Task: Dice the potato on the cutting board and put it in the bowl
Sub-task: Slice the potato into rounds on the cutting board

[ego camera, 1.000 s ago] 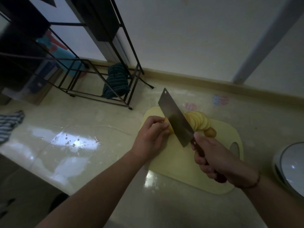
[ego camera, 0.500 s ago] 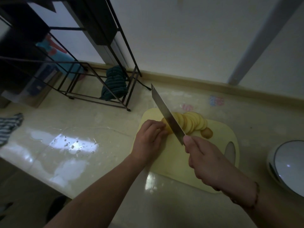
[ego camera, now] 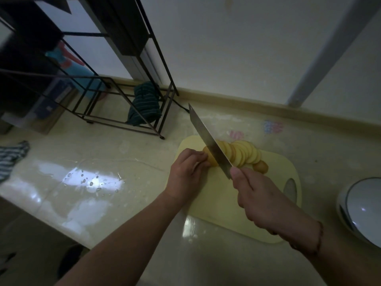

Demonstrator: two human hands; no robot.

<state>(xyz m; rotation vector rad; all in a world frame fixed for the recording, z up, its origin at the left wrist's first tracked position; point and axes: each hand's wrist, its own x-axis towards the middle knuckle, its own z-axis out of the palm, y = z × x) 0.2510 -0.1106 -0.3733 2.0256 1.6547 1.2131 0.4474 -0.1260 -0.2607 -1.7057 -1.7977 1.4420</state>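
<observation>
A pale yellow cutting board (ego camera: 218, 205) lies on the counter. On its far part a row of round potato slices (ego camera: 246, 154) leans to the right, and an uncut potato end (ego camera: 211, 159) sits at the left of the row. My left hand (ego camera: 186, 174) holds that end with curled fingers. My right hand (ego camera: 261, 201) grips the handle of a cleaver (ego camera: 208, 140), whose blade stands edge-down between the uncut end and the slices. A white bowl (ego camera: 362, 211) sits at the right edge of the view, partly cut off.
A black wire rack (ego camera: 107, 85) stands at the back left with a dark striped cloth (ego camera: 144, 104) under it. Water drops (ego camera: 92, 180) lie on the glossy counter left of the board. Another striped cloth (ego camera: 10, 157) hangs at the far left. The counter's front edge runs below my left forearm.
The cleaver has turned from flat-faced toward me to edge-on and come down next to the uncut end. My left hand stays on the potato.
</observation>
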